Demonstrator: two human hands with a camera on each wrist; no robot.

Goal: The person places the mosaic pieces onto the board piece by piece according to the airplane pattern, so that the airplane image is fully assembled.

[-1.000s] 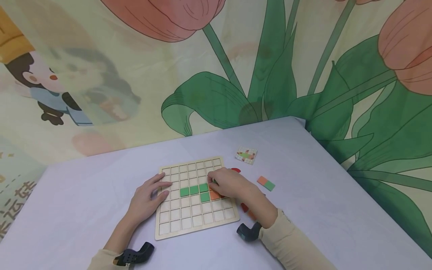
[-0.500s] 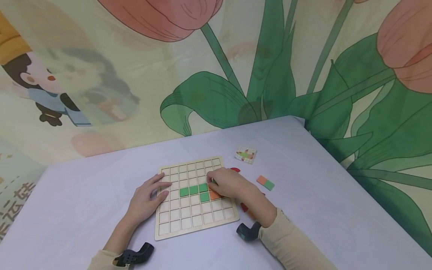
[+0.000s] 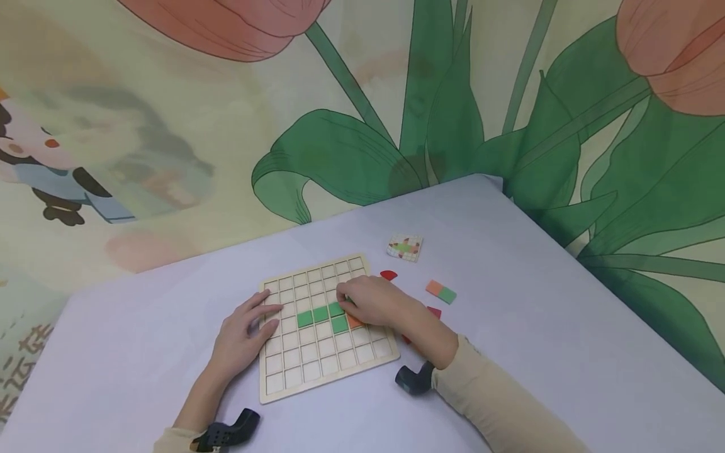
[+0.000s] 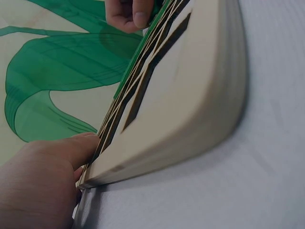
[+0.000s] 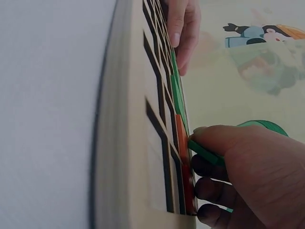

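Note:
A wooden grid board (image 3: 308, 353) lies on the table with several green square tiles (image 3: 320, 313) and an orange tile (image 3: 354, 321) set in its middle cells. In the right wrist view, a red piece (image 5: 187, 186) sits beside the orange one. My right hand (image 3: 376, 301) pinches a green tile (image 5: 206, 153) between thumb and fingers, tilted just over the board's right part. The cells below that hand are hidden in the head view. My left hand (image 3: 240, 333) rests with spread fingers on the board's left edge.
Beyond the board's far right corner lies a small pattern card (image 3: 404, 247). A rounded red piece (image 3: 388, 275), an orange-and-green pair (image 3: 440, 291) and another red piece (image 3: 434, 311) lie to the right. My right forearm partly covers loose pieces there.
The head view has shifted and tilted slightly. My right hand keeps nearly the same place over the board, and my left hand stays on the left edge.

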